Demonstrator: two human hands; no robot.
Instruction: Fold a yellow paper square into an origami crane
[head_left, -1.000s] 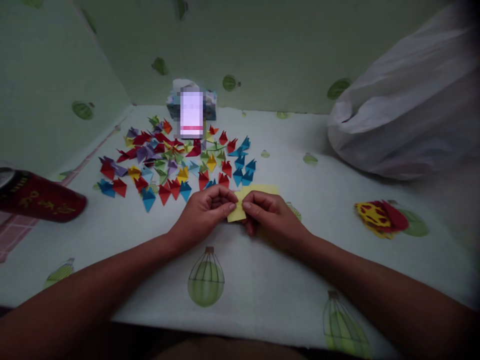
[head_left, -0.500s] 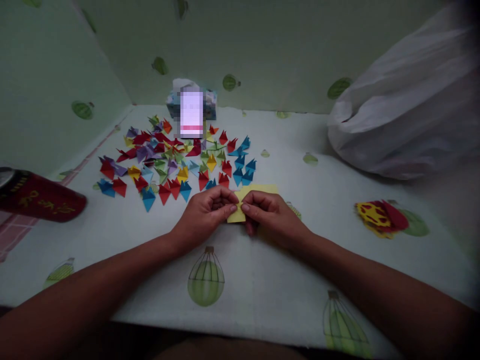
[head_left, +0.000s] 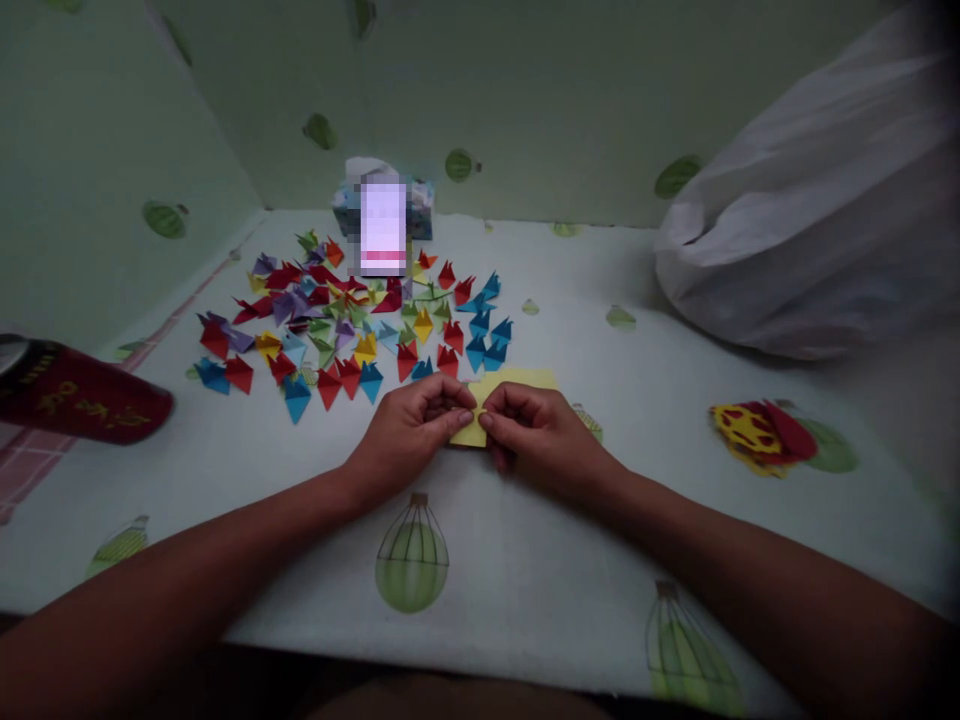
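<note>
Hardly anything has shifted since the earlier frames: both hands have been kept on the yellow paper (head_left: 501, 392), with the pinch point drawn very slightly leftward. At the left edge of the surface (head_left: 525, 560), a red can (head_left: 79, 395) is seen lying on its side. Toward the far left corner, a spread of small folded paper pieces (head_left: 352, 325) in red, blue, purple, yellow and green is laid out, and behind it a tissue box (head_left: 384, 215) is stood near the far edge. At the middle of the surface, just in front of that spread, the left hand (head_left: 409, 425) is curled, its fingers pressed together and pinching the paper's near left corner. The right hand (head_left: 544, 430) is met fingertip to fingertip, its fingers likewise pinching the same folded edge. Near the right edge, a red and yellow paper scrap (head_left: 761, 435) is left lying, and a white plastic bag (head_left: 817, 210) is heaped at the far right corner.
</note>
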